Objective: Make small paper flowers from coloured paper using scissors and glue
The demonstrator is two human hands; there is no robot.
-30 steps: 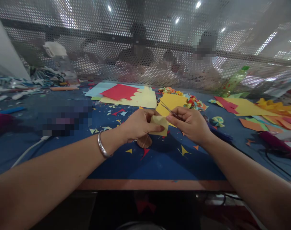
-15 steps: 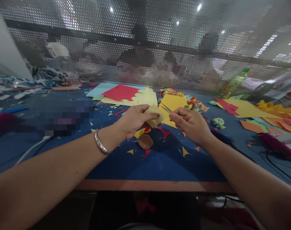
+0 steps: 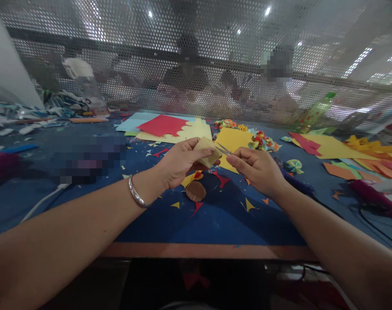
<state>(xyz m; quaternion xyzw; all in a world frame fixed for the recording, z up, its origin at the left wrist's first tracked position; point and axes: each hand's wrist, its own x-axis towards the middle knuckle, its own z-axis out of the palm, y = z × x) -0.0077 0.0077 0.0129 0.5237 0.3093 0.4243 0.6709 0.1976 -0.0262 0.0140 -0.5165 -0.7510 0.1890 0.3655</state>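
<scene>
My left hand (image 3: 179,162), with a silver bangle at the wrist, pinches a small folded piece of pale yellow paper (image 3: 206,151) above the blue table (image 3: 215,215). My right hand (image 3: 257,168) is closed round small scissors (image 3: 223,149), whose thin blades touch the right edge of the folded paper. Under the hands lie a brown paper oval (image 3: 196,190) and small red and yellow offcuts.
Sheets of red (image 3: 162,125), pale yellow and yellow paper (image 3: 233,138) lie behind the hands, orange and yellow sheets at the right. Coloured paper flowers (image 3: 262,140), a green bottle (image 3: 314,113), purple tools with cables and a perforated metal screen, with people behind it, surround the table.
Both hands rose and moved away from me. The left hand turned the folded paper, and the scissor blades now meet its right edge.
</scene>
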